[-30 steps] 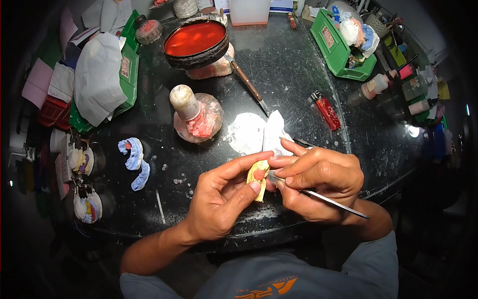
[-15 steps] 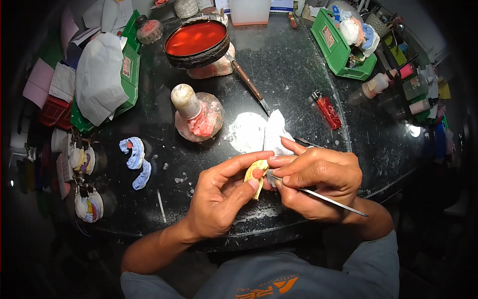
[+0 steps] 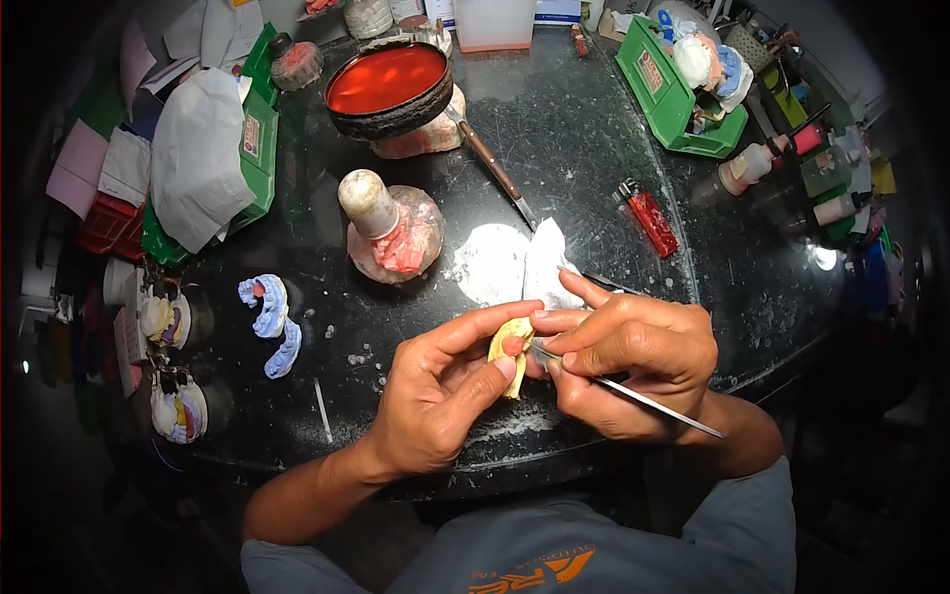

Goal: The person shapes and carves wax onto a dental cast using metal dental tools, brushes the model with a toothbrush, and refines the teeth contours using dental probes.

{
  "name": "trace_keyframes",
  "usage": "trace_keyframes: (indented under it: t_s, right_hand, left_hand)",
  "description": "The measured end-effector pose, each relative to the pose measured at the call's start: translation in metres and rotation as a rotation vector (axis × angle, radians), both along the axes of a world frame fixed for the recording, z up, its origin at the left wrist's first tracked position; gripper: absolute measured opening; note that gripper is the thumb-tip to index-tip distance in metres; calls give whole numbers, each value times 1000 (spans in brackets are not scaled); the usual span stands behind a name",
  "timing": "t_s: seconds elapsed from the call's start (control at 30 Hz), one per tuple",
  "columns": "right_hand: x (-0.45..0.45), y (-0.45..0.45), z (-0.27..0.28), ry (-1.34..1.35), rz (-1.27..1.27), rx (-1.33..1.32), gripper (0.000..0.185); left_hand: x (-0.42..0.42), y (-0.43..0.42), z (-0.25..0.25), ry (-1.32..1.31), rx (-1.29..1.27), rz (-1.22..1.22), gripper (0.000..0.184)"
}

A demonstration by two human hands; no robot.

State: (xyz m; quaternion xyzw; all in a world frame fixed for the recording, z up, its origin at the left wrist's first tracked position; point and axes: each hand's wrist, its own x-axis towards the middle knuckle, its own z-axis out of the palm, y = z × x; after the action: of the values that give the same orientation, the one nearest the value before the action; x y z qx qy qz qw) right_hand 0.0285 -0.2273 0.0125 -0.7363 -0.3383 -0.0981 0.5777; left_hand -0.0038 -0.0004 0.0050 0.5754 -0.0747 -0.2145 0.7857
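A small yellow dental model [image 3: 510, 368] with a pink patch on it is pinched between the thumb and fingers of my left hand [image 3: 430, 396]. My right hand [image 3: 638, 366] grips a thin metal tool [image 3: 658, 404] like a pen, and the tool's tip is at the right side of the model. Some of my right fingers touch the model's upper end. Just beyond my hands lie a white cloth [image 3: 549, 267] and a round white patch [image 3: 492, 264] on the black table.
A glass burner [image 3: 396, 233] with a white cap stands beyond my left hand. Behind it is a pan of red wax [image 3: 388, 81], beside a wooden-handled knife [image 3: 492, 163]. Blue models [image 3: 269, 322] lie left, a red lighter [image 3: 650, 220] right. Green bins [image 3: 683, 99] stand farther back.
The yellow model has shifted and tilted very slightly in my fingers. The metal tool has moved a little left with my right hand. Both grips look the same.
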Motion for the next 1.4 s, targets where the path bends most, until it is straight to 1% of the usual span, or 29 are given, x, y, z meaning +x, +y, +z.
trace_keyframes:
  t_s: [0.1, 0.17, 0.2, 0.3, 0.4, 0.67, 0.8, 0.87, 1.0, 1.1, 1.2, 1.4]
  right_hand:
    - [0, 0, 0, -6, -3, -6, 12]
    - [0, -1, 1, -28, 19, -18, 16]
    - [1, -1, 2, -40, 29, -24, 18]
    - [0, 0, 2, -47, 19, -20, 19]
    - [-1, 2, -3, -57, -33, 14, 13]
    - [0, 1, 0, -77, -14, 8, 11]
    - [-3, 2, -2, -49, -29, 58, 11]
    - [-3, 2, -2, -58, -32, 38, 12]
    - [-2, 2, -2, -74, -24, 13, 12]
    - [-3, 0, 2, -63, 20, -5, 20]
    - [-2, 1, -2, -83, -21, -3, 12]
    - [-1, 1, -2, -83, -14, -9, 11]
  left_hand:
    - [0, 0, 1, 10, -2, -5, 46]
    - [0, 0, 1, 0, -1, -2, 47]
    - [0, 0, 1, 6, -16, -3, 47]
    - [0, 0, -3, 10, -69, -15, 47]
    - [0, 1, -6, -1, -118, -33, 47]
    - [1, 2, -7, 68, -218, -48, 48]
    - [0, 4, -4, 4, -122, -41, 47]
    - [1, 3, -4, -43, -63, -24, 46]
    - [1, 2, -6, -68, -68, -4, 45]
    - [1, 2, -6, -70, -66, -4, 46]
    - [1, 2, -5, -76, -48, 0, 46]
    - [1, 3, -4, -78, -33, -2, 45]
